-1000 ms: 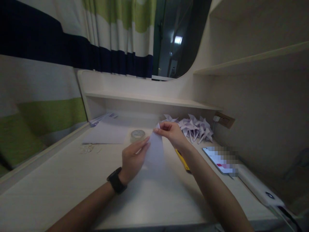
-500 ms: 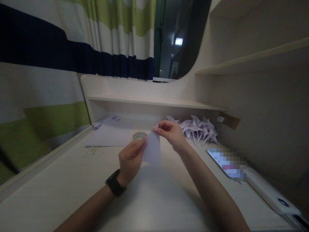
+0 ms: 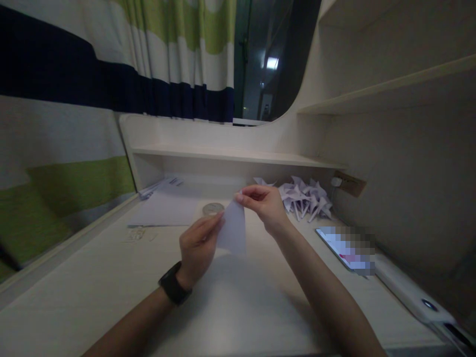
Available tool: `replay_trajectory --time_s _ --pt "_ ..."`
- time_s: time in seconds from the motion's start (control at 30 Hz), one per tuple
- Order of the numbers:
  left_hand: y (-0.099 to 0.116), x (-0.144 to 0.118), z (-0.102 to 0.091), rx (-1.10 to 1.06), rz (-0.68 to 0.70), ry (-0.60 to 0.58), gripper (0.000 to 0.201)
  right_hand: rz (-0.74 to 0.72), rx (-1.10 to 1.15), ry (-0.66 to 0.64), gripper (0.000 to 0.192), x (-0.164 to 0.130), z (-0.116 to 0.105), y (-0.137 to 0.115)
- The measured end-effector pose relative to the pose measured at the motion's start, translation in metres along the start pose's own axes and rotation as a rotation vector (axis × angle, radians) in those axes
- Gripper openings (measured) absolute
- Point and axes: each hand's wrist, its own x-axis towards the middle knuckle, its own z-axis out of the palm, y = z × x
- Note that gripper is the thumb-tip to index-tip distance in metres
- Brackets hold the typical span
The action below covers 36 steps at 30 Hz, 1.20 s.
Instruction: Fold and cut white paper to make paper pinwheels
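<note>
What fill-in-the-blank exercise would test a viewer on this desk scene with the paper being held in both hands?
1. Both the left hand and the right hand pinch a white sheet of ____.
2. On the left wrist sits a black ____.
3. Just beyond the left hand's fingertips, a roll of ____ lies on the desk.
4. The pile of folded paper shapes lies under the low shelf, to the ____ of the right hand.

Missing words: paper; watch; tape; right

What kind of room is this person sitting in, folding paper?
Probably a bedroom or dorm study nook: a pale built-in desk with shelves above it, a striped curtain alongside, and a pile of folded paper shapes at the back.
</note>
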Motion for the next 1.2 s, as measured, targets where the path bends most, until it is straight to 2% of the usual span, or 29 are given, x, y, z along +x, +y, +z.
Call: replay_trajectory --time_s 0.33,0.97,1.2 --pt "0.0024 -0.0033 0.0012 0.016 -0.027 -0.021 0.029 -0.024 -0.008 0.069 0.033 0.0010 -0.0005 0.0032" --pt "0.0065 -0.0032 0.0008 -0.053 -0.100 -0.010 0.029 -0.056 0.022 0.091 0.028 -0.0019 0.0005 0.0015" --pt "0.0087 -0.0020 0.0000 -0.031 -0.073 -0.009 0.028 -0.044 0.014 0.100 0.028 -0.0036 -0.0001 -0.0017"
